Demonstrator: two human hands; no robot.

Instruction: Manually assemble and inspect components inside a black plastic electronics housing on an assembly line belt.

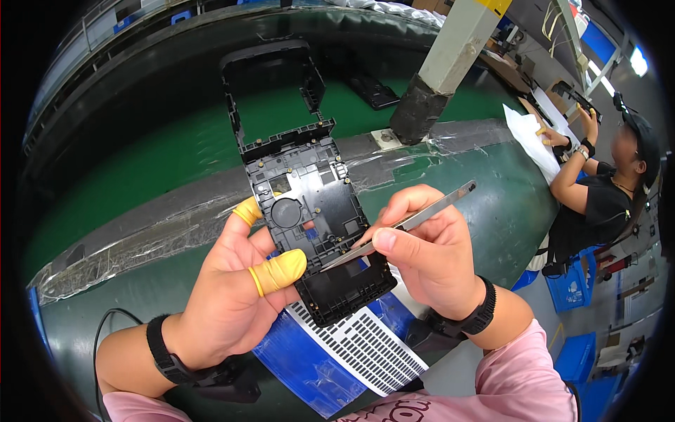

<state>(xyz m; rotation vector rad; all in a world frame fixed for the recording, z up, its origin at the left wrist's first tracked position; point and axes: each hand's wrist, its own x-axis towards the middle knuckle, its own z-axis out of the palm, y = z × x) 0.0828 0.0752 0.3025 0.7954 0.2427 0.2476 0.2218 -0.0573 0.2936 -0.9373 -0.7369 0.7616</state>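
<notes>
My left hand, with yellow finger cots on its thumb and a finger, grips a black plastic device housing by its left edge. The housing is tilted up in front of me; an open frame forms its far end, and small brass-coloured inserts dot its inner face. Between the thumb and fingers of my right hand are metal tweezers. Their tips reach the housing's inner face near its lower end. Whether anything small sits between the tips, I cannot tell.
Below the housing lies a white sheet of small black pads on a blue bin or board. A green conveyor belt runs behind, with another black part on it. A post stands beyond; a co-worker holds a similar part at right.
</notes>
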